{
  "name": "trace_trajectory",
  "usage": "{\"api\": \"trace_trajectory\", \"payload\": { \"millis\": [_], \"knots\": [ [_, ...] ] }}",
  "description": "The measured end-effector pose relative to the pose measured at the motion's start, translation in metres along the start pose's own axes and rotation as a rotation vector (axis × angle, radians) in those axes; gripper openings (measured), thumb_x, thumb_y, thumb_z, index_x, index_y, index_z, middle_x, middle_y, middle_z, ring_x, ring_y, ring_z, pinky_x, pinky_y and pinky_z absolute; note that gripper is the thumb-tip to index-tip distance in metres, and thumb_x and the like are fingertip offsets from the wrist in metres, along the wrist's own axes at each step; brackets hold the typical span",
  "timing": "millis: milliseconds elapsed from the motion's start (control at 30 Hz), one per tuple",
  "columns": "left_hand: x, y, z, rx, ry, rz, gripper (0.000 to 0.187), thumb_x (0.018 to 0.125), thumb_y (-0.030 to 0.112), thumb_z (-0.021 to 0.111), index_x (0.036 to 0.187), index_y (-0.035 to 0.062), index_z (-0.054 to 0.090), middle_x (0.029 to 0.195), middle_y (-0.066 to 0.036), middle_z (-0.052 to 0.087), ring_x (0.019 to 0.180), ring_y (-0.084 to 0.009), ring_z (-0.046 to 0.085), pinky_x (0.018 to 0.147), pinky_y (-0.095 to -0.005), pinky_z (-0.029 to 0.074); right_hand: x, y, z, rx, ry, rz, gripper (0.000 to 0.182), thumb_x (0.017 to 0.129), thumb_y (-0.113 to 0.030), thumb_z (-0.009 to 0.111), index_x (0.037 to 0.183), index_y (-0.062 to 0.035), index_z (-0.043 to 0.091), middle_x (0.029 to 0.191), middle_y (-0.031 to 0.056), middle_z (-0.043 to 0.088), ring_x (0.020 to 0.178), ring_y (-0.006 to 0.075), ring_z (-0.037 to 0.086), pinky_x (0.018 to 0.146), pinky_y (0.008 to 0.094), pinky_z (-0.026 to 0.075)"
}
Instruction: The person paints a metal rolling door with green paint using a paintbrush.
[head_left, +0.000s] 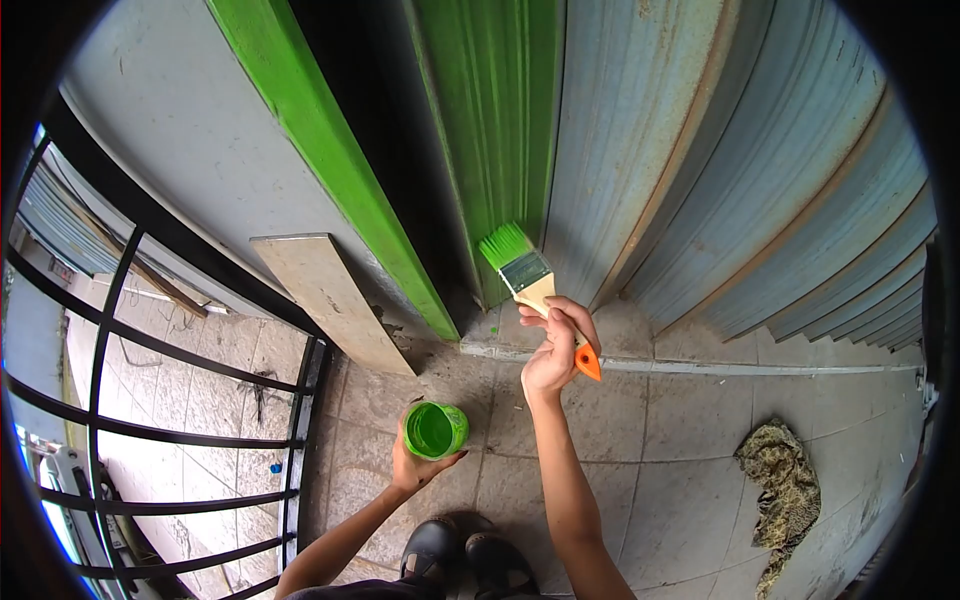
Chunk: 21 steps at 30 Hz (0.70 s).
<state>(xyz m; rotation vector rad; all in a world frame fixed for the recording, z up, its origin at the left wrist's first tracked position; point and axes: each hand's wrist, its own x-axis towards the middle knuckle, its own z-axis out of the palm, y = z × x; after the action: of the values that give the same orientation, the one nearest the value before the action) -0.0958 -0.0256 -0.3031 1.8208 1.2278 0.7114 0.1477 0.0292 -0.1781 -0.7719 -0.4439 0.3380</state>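
Note:
A paintbrush (pixel 526 273) with an orange-tipped wooden handle is gripped in my right hand (pixel 556 350). Its bristles are coated green and overlap the lower part of a green-painted metal panel (pixel 497 120). Lower and to the left, my left hand (pixel 408 460) is wrapped around a cup of green paint (pixel 436 430), held upright with its mouth facing me. Left of a dark gap stands a green post (pixel 330 150). To the right of the painted panel, the folded metal sheets (pixel 610 130) are grey-blue with rusty edges.
A wooden board (pixel 335 300) leans against the grey wall (pixel 170 110). Black metal bars (pixel 190 437) stand on the left. A crumpled patterned cloth (pixel 780 480) lies on the tiled floor (pixel 690 430) at right. Dark shoes (pixel 435 550) show at the bottom, and a floor track (pixel 740 369) runs below the panels.

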Motion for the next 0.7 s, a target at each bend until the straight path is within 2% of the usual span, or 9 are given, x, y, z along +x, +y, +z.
{"api": "trace_trajectory", "payload": {
  "millis": [67, 167, 333, 433, 533, 633, 700],
  "knots": [
    [-0.002, -0.006, 0.004, -0.006, -0.005, -0.001, 0.096, 0.056, 0.032, 0.090, 0.131, 0.0016, 0.038, 0.119, -0.014, 0.055, 0.109, -0.0261, 0.057, 0.093, -0.0355, 0.046, 0.001, -0.006, 0.003, 0.062, -0.065, -0.132, 0.017, 0.083, -0.004, 0.050, 0.092, 0.0076, 0.059, 0.085, 0.0193, 0.065, 0.068, 0.0275, 0.067, 0.058, 0.0304, 0.054],
    [-0.002, -0.007, 0.003, -0.031, -0.015, -0.017, 0.097, 0.056, 0.032, 0.090, 0.131, 0.0012, 0.037, 0.117, -0.014, 0.056, 0.107, -0.0261, 0.058, 0.093, -0.0354, 0.047, -0.009, 0.027, -0.013, -0.068, -0.183, -0.160, 0.018, 0.083, -0.004, 0.050, 0.092, 0.0078, 0.059, 0.086, 0.0193, 0.066, 0.069, 0.0267, 0.067, 0.059, 0.0302, 0.054],
    [-0.002, 0.000, 0.001, 0.045, -0.020, -0.022, 0.093, 0.057, 0.030, 0.090, 0.128, 0.0006, 0.039, 0.113, -0.014, 0.058, 0.103, -0.0246, 0.059, 0.091, -0.0357, 0.048, -0.042, 0.060, -0.058, -0.280, -0.086, 0.015, 0.016, 0.086, -0.006, 0.052, 0.087, 0.0064, 0.062, 0.082, 0.0160, 0.066, 0.067, 0.0212, 0.067, 0.059, 0.0280, 0.053],
    [0.001, 0.004, 0.002, -0.010, 0.036, 0.083, 0.062, 0.062, 0.022, 0.088, 0.110, 0.0001, 0.055, 0.101, -0.009, 0.066, 0.090, -0.0168, 0.063, 0.082, -0.0321, 0.051, -0.047, 0.061, -0.059, -0.284, 0.026, 0.149, 0.015, 0.086, -0.004, 0.052, 0.088, 0.0070, 0.062, 0.081, 0.0150, 0.066, 0.066, 0.0209, 0.067, 0.058, 0.0272, 0.053],
    [0.001, 0.006, 0.003, -0.033, 0.011, 0.087, 0.065, 0.063, 0.020, 0.088, 0.114, -0.0003, 0.053, 0.102, -0.008, 0.065, 0.091, -0.0159, 0.063, 0.083, -0.0319, 0.051, -0.030, 0.042, -0.026, -0.197, -0.001, 0.105, 0.015, 0.086, -0.003, 0.051, 0.088, 0.0075, 0.061, 0.079, 0.0149, 0.065, 0.065, 0.0217, 0.067, 0.057, 0.0280, 0.053],
    [-0.001, -0.001, 0.004, -0.066, -0.007, 0.011, 0.080, 0.058, 0.028, 0.090, 0.119, 0.0001, 0.047, 0.109, -0.013, 0.060, 0.099, -0.0235, 0.060, 0.087, -0.0354, 0.049, -0.011, -0.001, 0.007, -0.084, -0.051, -0.012, 0.015, 0.084, -0.003, 0.051, 0.087, 0.0083, 0.061, 0.079, 0.0161, 0.065, 0.064, 0.0223, 0.066, 0.057, 0.0284, 0.054],
    [-0.001, 0.002, 0.004, -0.072, 0.012, 0.037, 0.075, 0.060, 0.023, 0.089, 0.118, -0.0004, 0.048, 0.106, -0.011, 0.062, 0.095, -0.0200, 0.061, 0.085, -0.0335, 0.050, -0.003, -0.013, 0.015, -0.022, -0.076, -0.116, 0.016, 0.083, -0.002, 0.050, 0.087, 0.0088, 0.061, 0.079, 0.0171, 0.065, 0.063, 0.0226, 0.066, 0.056, 0.0283, 0.054]
  ]
}}
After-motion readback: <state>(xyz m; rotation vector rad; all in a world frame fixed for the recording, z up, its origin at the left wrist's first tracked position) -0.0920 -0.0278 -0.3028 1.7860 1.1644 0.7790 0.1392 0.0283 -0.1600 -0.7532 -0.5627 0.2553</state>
